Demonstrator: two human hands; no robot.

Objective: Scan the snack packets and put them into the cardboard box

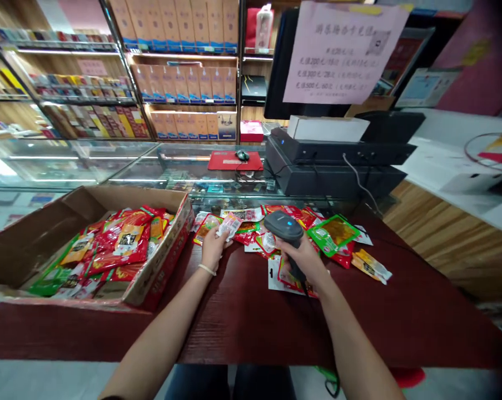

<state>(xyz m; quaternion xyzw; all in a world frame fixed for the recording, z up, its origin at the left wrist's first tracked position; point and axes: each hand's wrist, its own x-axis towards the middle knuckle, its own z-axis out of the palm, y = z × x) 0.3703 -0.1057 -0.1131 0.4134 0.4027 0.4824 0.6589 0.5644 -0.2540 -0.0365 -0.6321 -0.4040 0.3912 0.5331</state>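
On the monitor (278,72), a pink sign (342,58) reads 游乐场办卡充值, with 200元/15次, 300元/28次 and 500元/60次; its bottom line is blurred.

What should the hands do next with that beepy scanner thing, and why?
Probably line up the small packet with the front of the scanner. The left hand is holding the packet up and the right hand is gripping the scanner, but a gap shows between the two things.
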